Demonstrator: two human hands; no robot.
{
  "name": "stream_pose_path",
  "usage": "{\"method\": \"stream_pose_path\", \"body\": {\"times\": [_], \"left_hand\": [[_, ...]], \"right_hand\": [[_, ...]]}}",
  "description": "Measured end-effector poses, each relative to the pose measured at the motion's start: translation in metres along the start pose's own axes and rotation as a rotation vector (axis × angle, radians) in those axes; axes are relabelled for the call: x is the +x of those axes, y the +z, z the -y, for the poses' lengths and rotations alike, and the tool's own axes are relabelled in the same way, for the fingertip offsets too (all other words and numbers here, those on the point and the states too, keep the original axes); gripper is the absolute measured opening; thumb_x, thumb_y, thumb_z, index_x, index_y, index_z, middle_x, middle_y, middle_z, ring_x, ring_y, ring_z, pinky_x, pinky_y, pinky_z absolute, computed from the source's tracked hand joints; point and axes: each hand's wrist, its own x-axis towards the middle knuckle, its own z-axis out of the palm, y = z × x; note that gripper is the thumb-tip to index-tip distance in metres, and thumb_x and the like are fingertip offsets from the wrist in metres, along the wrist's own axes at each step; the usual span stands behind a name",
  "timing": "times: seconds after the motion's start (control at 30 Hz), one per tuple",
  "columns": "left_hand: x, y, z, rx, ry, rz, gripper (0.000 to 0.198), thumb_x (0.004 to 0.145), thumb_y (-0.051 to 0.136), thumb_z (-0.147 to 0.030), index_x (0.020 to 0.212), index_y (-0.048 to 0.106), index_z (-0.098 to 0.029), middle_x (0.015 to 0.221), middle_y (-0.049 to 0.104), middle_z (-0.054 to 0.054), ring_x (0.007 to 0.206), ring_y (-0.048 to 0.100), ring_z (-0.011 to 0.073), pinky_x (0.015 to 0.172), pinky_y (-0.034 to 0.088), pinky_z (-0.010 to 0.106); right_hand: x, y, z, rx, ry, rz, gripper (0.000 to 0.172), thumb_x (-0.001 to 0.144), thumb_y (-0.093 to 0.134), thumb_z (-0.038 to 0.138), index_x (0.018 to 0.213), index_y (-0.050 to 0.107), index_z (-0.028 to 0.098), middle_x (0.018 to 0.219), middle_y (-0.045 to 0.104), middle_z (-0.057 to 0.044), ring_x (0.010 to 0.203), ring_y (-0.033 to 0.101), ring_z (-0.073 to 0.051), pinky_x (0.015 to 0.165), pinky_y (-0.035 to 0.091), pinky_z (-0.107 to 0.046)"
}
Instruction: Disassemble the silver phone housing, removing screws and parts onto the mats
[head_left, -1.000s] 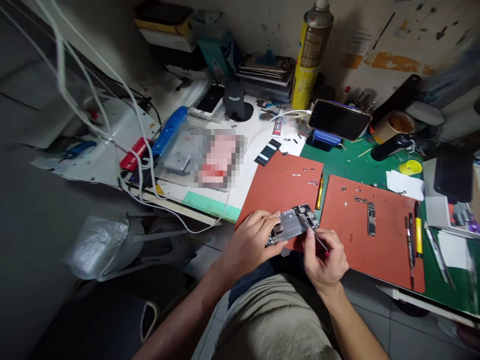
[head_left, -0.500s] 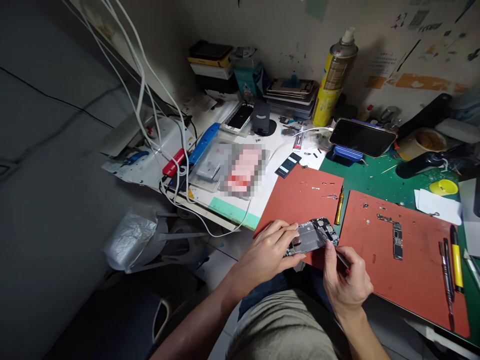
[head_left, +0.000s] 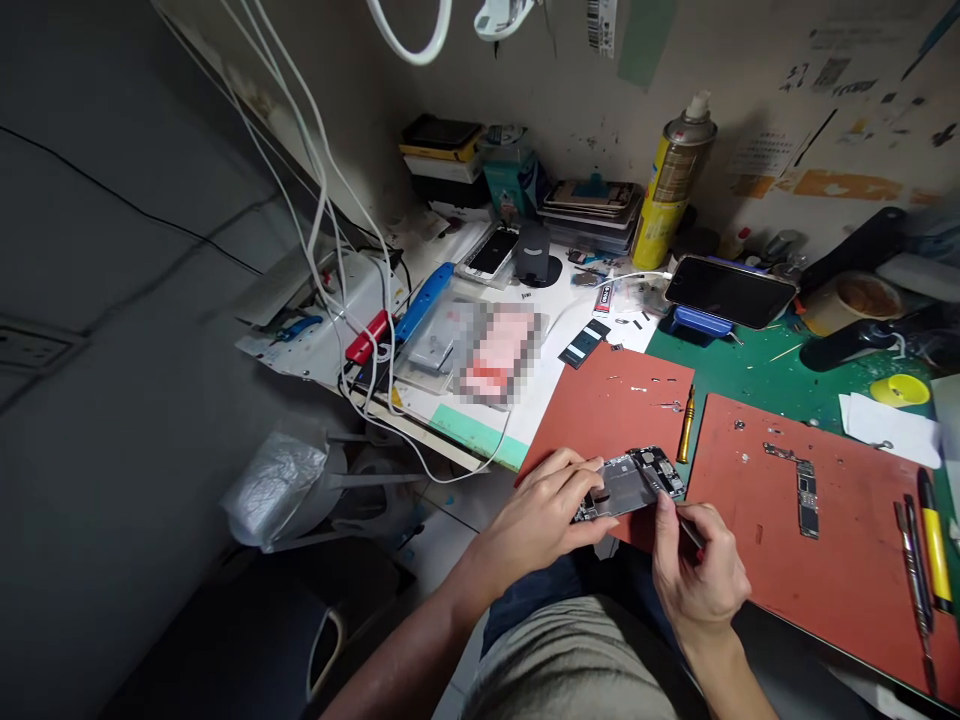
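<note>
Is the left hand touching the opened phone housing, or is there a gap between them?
Touching: the head view shows the left hand holding one end of the opened phone housing between fingers and thumb.

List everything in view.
Opened phone: 1, silver-black, front centre
Metal tool: 1, silver, at opened phone
Mats: 2, terracotta, front
Circuit board: 1, dark, right mat
Small parts: several, mixed, both mats
Screwdriver: 1, gold, left mat edge
Slim tools: 3, mixed, far right
Smartphone: 1, black, blue stand
Spray can: 1, yellow, rear
Boxes: several, mixed, rear left
Cables: several, white, left
Blurred item: 1, pinkish, left
Left hand: 1, bare, holding opened phone
Right hand: 1, bare, holding metal tool
</note>
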Motion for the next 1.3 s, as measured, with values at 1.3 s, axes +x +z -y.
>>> {"method": "stream_pose_path", "body": {"times": [1.3], "left_hand": [[0.0054, 0.0058, 0.0072, 0.011, 0.077, -0.108, 0.024, 0.094, 0.080, -0.022, 0.108, 0.060, -0.023, 0.124, 0.075, 0.009, 0.112, 0.067, 0.0270, 0.093, 0.060, 0.044]], "right_hand": [[-0.0035, 0.0044, 0.0046, 0.088, -0.021, 0.084, 0.025, 0.096, 0.067, 0.002, 0.113, 0.057, 0.018, 0.085, 0.061, -0.003, 0.074, 0.056, -0.017, 0.067, 0.049, -0.031]]}}
